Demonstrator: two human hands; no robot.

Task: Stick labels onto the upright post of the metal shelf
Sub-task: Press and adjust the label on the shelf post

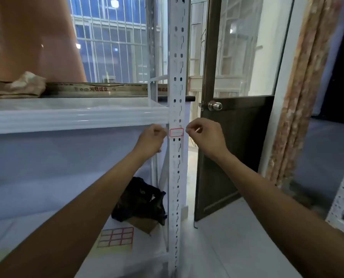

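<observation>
A white perforated upright post [177, 81] of the metal shelf runs down the middle of the view. A white label with a red border [176, 132] lies across the post just below the shelf beam. My left hand [151, 139] pinches the label's left end and my right hand [205, 136] pinches its right end, fingers curled. A sheet of several red-bordered labels [116, 237] lies on the lower shelf board, down left of the post.
A white shelf beam [77, 118] joins the post from the left, with a cardboard box and a crumpled rag on top. A black bag [141, 199] sits on a carton on the lower shelf. A dark door with a round knob [215, 106] stands open to the right.
</observation>
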